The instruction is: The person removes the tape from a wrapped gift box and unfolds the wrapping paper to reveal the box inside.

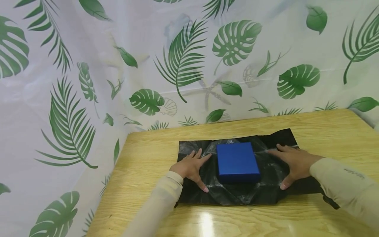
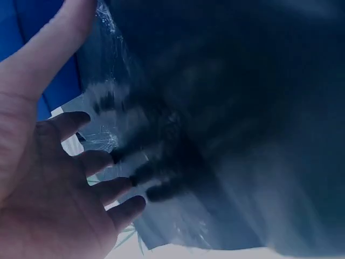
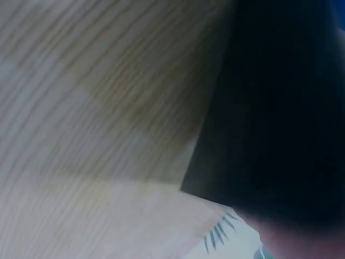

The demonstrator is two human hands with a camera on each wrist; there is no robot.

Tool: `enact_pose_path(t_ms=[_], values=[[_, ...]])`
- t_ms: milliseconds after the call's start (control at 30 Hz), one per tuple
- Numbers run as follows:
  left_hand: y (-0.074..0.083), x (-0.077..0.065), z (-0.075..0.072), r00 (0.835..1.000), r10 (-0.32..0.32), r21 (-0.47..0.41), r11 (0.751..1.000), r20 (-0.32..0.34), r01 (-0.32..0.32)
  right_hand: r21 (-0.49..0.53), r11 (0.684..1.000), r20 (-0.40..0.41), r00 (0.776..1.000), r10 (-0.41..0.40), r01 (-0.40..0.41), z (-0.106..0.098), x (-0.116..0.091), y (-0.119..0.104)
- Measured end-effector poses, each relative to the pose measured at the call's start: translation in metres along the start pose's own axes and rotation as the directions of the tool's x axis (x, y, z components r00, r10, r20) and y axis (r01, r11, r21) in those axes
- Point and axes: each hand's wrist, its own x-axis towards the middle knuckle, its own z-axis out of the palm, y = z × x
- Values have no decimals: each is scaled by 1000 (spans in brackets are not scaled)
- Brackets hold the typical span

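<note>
A blue box (image 1: pixel 238 158) sits on a creased sheet of black wrapping paper (image 1: pixel 245 194) spread over the table. To the left of the box, my left hand (image 1: pixel 191 167) lies on the paper with fingers and thumb spread. My right hand (image 1: pixel 296 162) rests on the paper right of the box, its thumb and fingers also spread apart. In the left wrist view the left hand (image 2: pixel 59 183) has its fingertips at the shiny paper (image 2: pixel 242 135), beside the blue box (image 2: pixel 64 81). The right wrist view shows mostly the dark paper (image 3: pixel 269 118); only a blurred bit of the right hand appears.
The wooden table (image 1: pixel 142 164) extends around the paper on all sides. A white curtain (image 1: pixel 124 98) printed with green leaves hangs along the table's back and left edges. Light glares off the table's front part.
</note>
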Motion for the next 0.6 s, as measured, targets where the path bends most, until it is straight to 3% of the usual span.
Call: enact_pose_path(t_ms=[367,600], values=[[1,12,5,1000,18,94,995,16,-19,33,999,27,999,-18,17,20,8,11],[9,17,4,998,60,66,996,27,-62,44,999,12,999,-31,31,23,12,8]])
